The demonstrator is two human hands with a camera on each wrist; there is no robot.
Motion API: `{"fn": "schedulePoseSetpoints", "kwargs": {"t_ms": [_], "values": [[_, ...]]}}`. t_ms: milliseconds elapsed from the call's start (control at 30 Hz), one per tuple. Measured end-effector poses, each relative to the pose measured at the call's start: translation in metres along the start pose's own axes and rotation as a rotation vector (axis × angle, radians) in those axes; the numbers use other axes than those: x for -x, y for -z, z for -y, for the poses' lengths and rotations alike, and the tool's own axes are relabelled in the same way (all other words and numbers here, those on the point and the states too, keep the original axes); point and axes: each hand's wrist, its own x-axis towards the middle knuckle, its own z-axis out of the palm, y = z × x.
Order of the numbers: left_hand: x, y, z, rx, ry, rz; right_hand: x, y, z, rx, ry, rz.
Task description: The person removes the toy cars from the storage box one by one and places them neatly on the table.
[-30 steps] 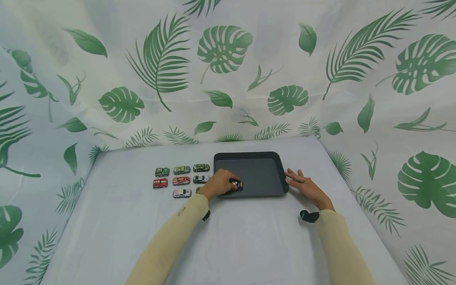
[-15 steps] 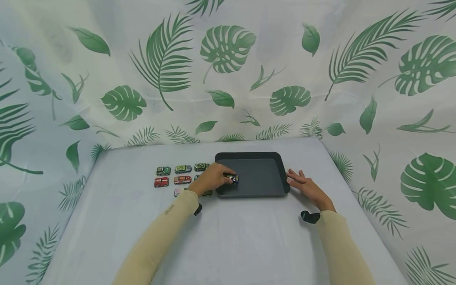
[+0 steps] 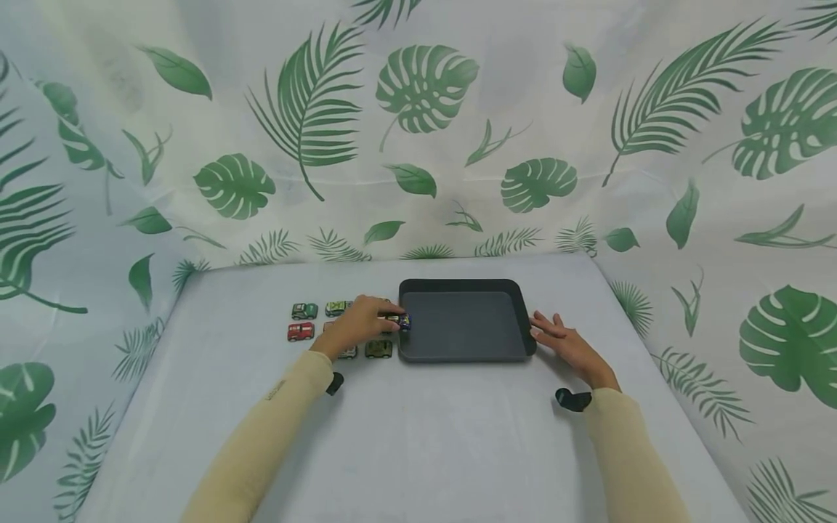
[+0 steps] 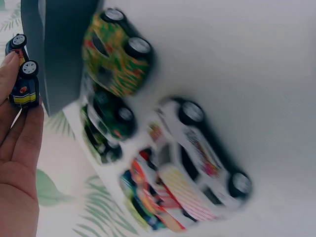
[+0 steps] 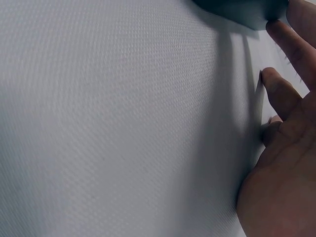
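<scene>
My left hand (image 3: 358,322) pinches a dark blue toy car (image 3: 405,322) at the left rim of the dark grey tray (image 3: 467,357). In the left wrist view the car's wheels and yellow stripe show between thumb and fingers, beside the tray's outer wall (image 4: 61,54). Under and around that hand, several other toy cars sit on the table, some partly hidden by it. My right hand (image 3: 574,356) lies at the tray's right side, fingers extended, with fingertips right at the wall; the right wrist view shows them at the tray corner (image 5: 247,11).
Left of the tray stand a green toy car (image 3: 304,311), a red one (image 3: 301,332) and an olive one (image 3: 378,349). A white toy car (image 4: 197,158) and a camouflage-patterned one (image 4: 118,59) show up close. Behind the white table (image 3: 431,436) hangs a leaf-print curtain (image 3: 458,167).
My left hand has moved left with the blue toy car, from over the tray's inside to its left rim. The right hand stays at the tray's right side.
</scene>
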Motion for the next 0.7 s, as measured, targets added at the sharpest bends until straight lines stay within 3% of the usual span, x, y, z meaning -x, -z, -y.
{"fn": "schedulePoseSetpoints", "kwargs": {"t_ms": [467,700], "values": [[0.038,0.021,0.033,-0.036,0.118,-0.065,-0.002,0.002,-0.004,0.016,-0.032,-0.007],[0.062,0.032,0.050,0.008,0.178,-0.102,-0.004,-0.002,-0.002,0.016,-0.063,-0.001]]}}
